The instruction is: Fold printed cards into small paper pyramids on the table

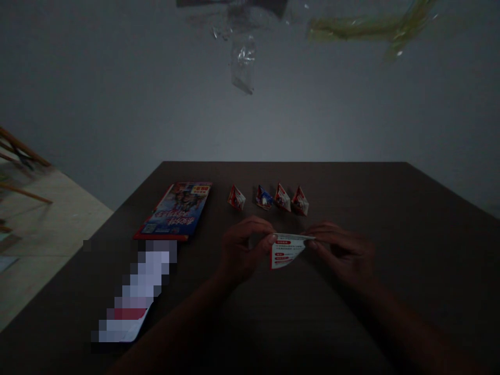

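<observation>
Between my hands, above the dark table, is a folded piece of printed paper (287,251), white with red labels and small lines of text. My left hand (247,247) pinches its left upper corner between thumb and fingers. At the right upper corner, my right hand (339,249) pinches it the same way. Just beyond my hands several small folded paper pieces stand in a row: a red and white one (236,198), a blue one (264,198), another red and white one (282,198) and a last one (300,202) at the right.
A stack of colourful printed leaflets (177,211) lies at the left of the table (351,182). Nearer me, beside my left forearm, is a lit phone-like device (142,291), its screen pixelated. A pale wall (332,114) with tape and clear plastic stands behind.
</observation>
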`<move>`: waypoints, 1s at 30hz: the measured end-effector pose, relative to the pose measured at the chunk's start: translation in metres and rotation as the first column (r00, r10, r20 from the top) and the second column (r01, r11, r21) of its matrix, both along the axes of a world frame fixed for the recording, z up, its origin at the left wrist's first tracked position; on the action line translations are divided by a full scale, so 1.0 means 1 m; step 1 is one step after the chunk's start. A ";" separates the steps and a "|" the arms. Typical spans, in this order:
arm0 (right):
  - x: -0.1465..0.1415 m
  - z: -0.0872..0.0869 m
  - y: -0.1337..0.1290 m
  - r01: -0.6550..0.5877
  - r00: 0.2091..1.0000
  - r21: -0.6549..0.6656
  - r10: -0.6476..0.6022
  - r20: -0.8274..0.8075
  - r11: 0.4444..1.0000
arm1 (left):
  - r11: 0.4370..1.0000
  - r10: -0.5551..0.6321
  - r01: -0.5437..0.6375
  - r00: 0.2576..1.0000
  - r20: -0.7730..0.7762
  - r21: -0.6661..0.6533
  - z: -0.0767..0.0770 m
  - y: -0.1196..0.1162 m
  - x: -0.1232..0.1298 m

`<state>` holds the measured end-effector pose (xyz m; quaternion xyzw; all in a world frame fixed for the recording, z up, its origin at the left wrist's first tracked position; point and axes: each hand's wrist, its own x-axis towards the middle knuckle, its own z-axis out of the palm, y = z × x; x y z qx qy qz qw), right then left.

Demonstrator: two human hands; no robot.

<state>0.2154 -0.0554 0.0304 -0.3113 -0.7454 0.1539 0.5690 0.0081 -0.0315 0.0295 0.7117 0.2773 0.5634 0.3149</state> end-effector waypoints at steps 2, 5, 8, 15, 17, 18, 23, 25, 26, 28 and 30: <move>0.000 0.001 -0.001 0.025 0.999 0.013 -0.025 0.019 1.000 | 1.000 0.002 -0.002 1.000 -0.004 0.010 -0.001 0.000 0.000; -0.001 0.004 -0.003 0.048 0.997 0.052 -0.051 0.052 0.997 | 0.999 -0.011 0.012 1.000 -0.026 0.039 -0.003 0.001 -0.001; -0.002 0.008 -0.005 0.055 0.989 0.113 -0.069 0.128 0.992 | 0.991 0.025 -0.012 0.995 -0.100 0.133 -0.001 0.002 -0.001; -0.002 0.007 -0.002 0.001 0.934 0.292 -0.106 0.342 0.956 | 0.887 0.173 -0.013 0.936 -0.307 0.461 0.003 -0.001 0.002; -0.003 0.006 -0.002 -0.009 0.919 0.331 -0.123 0.375 0.944 | 0.872 0.177 0.025 0.915 -0.364 0.488 0.002 -0.003 0.003; -0.003 0.006 -0.001 -0.010 0.913 0.344 -0.131 0.385 0.939 | 0.868 0.178 0.042 0.904 -0.389 0.495 0.002 -0.003 0.004; -0.004 0.004 -0.001 -0.004 0.896 0.348 -0.152 0.418 0.938 | 0.856 0.181 0.068 0.890 -0.419 0.513 0.003 -0.003 0.005; -0.004 0.004 -0.001 -0.003 0.898 0.347 -0.150 0.414 0.938 | 0.853 0.173 0.073 0.895 -0.411 0.517 0.004 -0.002 0.006; -0.004 0.004 -0.001 -0.006 0.901 0.348 -0.146 0.408 0.937 | 0.853 0.167 0.077 0.897 -0.410 0.516 0.004 -0.002 0.006; -0.004 0.004 -0.001 -0.012 0.907 0.342 -0.134 0.399 0.940 | 0.856 0.157 0.078 0.903 -0.400 0.511 0.004 -0.002 0.005; -0.004 0.003 -0.001 -0.016 0.910 0.328 -0.123 0.397 0.945 | 0.857 0.150 0.069 0.915 -0.376 0.510 0.003 -0.002 0.005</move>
